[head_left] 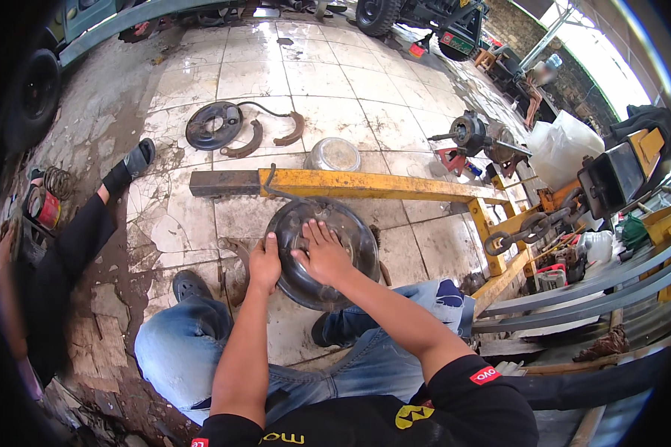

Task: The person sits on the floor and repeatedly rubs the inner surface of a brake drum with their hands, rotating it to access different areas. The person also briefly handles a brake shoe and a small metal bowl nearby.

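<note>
A round black brake backing plate (298,287) is held up in front of my knees, with a dark cable or hose rising from its top edge. My left hand (265,262) grips its left rim, thumb up; the fingers behind the rim are hidden. Flat against the plate's middle lies my right hand (324,253), its fingers stretched out. A curved rusty brake shoe (236,272) is on the floor by my left shin. Farther off, a second black backing plate (201,134) with a cable lies beside two brake shoes, one near (244,141) and one far (291,128).
A yellow steel beam (365,185) crosses just beyond the plate and joins a yellow hoist frame with a chain (525,227). A round silvery container (335,155) stands behind the beam. An axle part (470,134) rests on red stands. A person's leg (89,223) extends at left; vehicles stand behind.
</note>
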`<state>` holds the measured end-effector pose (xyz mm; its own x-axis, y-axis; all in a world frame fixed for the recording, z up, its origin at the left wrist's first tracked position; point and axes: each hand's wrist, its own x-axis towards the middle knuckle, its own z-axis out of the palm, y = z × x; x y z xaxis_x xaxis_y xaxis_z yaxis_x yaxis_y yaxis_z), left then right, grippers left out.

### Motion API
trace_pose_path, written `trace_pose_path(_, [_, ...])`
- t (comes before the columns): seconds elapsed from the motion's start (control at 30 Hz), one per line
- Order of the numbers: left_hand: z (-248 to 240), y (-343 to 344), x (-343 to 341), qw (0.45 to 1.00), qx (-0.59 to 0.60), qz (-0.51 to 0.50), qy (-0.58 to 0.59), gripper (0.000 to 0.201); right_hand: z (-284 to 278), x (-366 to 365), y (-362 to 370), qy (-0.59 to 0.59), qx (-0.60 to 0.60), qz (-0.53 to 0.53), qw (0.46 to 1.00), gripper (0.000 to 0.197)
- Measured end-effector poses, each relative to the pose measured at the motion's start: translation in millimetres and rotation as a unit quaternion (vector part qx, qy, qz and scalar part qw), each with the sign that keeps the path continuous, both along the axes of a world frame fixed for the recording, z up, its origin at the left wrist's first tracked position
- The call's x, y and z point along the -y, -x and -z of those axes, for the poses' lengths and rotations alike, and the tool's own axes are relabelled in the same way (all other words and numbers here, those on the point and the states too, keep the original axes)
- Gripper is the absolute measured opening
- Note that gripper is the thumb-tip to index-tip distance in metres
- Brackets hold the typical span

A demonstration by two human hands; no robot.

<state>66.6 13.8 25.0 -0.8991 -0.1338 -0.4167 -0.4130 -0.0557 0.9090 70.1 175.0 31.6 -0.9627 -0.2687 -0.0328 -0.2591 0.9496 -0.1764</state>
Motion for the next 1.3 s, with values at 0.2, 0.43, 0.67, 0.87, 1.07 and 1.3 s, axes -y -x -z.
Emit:
trace_pose_path(0.2, [9, 5, 8, 0.999, -0.007, 0.024, -0.041, 0.06, -4, 1, 14, 0.008, 0.037, 0.015, 0.999, 0.076])
trace_pose_path(0.43, [14, 0, 4, 1.0, -0.014, 0.007, -0.015, 0.056, -3, -3, 4, 0.025, 0.031, -0.007, 0.999, 0.075])
trace_pose_path(0.67, [12, 4, 1, 1.0, -0.004, 0.021, -0.013, 0.059, -3, 5, 5, 0.02, 0.043, 0.022, 0.999, 0.076])
trace_pose_path(0.87, [9, 7, 2, 0.999, 0.002, 0.015, -0.037, 0.056, -11, 8, 12, 0.0, 0.07, 0.033, 0.997, 0.078])
trace_pose_path(1.07, [9, 4, 1, 0.999, -0.01, 0.02, 0.038, 0.06, -9, 12, 6, 0.005, 0.078, 0.052, 0.996, 0.077])
trace_pose_path(1.3, [6, 3, 0, 1.0, -0.006, 0.015, -0.003, 0.062, -3, 6, 16, 0.005, 0.064, 0.048, 0.997, 0.075])
